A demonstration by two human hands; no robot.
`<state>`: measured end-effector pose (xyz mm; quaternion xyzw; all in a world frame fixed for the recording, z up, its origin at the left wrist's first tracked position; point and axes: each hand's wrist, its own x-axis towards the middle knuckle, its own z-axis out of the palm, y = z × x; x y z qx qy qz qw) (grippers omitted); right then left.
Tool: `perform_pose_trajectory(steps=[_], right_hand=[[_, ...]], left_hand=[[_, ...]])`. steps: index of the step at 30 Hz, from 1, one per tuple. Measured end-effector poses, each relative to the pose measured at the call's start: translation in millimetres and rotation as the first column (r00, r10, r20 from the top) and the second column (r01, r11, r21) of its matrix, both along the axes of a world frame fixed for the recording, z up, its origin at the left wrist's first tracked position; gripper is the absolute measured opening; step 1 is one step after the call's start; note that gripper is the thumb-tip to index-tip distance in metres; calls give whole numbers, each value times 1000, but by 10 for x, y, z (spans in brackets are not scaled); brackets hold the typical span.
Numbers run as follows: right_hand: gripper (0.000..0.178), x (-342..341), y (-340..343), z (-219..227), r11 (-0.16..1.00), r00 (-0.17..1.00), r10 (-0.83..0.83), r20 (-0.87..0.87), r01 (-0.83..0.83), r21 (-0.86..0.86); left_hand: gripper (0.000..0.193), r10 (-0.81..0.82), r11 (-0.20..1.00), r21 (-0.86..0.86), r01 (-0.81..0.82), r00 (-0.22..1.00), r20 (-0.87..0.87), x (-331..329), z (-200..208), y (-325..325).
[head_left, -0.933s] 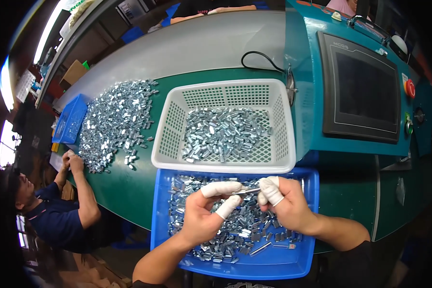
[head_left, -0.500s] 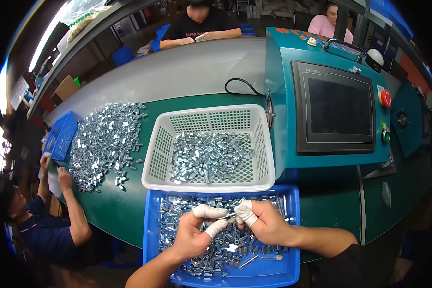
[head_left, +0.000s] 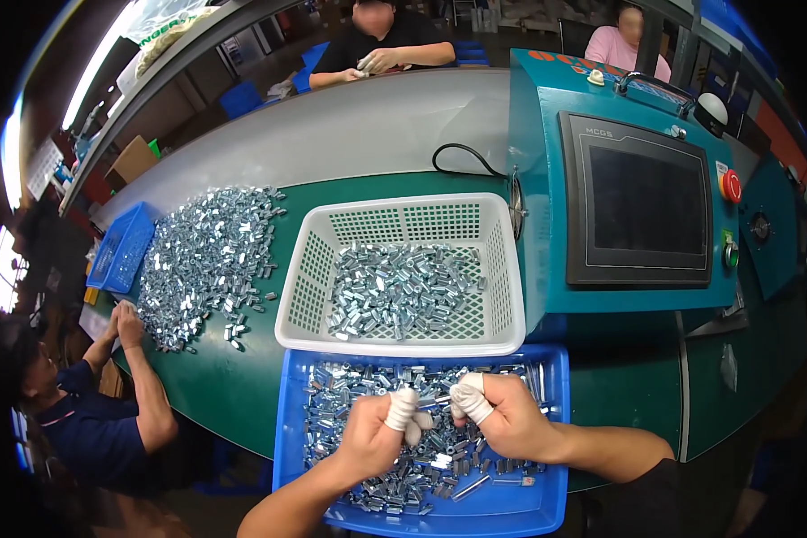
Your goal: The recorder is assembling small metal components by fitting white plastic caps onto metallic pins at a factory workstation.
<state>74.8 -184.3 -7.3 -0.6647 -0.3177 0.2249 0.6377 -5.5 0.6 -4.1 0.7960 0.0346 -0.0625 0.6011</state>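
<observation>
My left hand [head_left: 375, 437] and my right hand [head_left: 508, 417] hover over a blue tray [head_left: 289, 421] filled with small silvery hex-shaped metal pieces [head_left: 403, 475]. White finger covers wrap the thumbs and fingertips. The left fingers are curled in with the thumb raised against them; whatever they hold is hidden. A small gap separates the hands. On the right, thumb and index finger press together in a pinch, and I cannot make out what is between them. Just beyond the tray stands a white perforated basket [head_left: 514, 314] with similar metal pieces [head_left: 399, 287] in it.
A large heap of metal pieces [head_left: 211, 260] lies on the green table at left, beside a blue bin [head_left: 121, 247]. A teal machine [head_left: 547, 215] with a dark screen [head_left: 646, 202] stands at right. Co-workers [head_left: 90, 403] sit at left and across the table.
My hands have drawn apart from each other, and the left thumb has lifted upright. The scene has shifted slightly rightward in view. The left co-worker's hands have come together.
</observation>
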Motion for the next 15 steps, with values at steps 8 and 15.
perform_pose_trajectory(steps=[8,15], right_hand=[[34,14,6,55,995,993,20,-120,-32,-99],[36,52,-3,9,988,945,-134,-299,149,29]], left_hand=[[11,57,998,17,-62,977,206,77,80,-70],[21,421,905,-141,-401,890,173,246,24,176]])
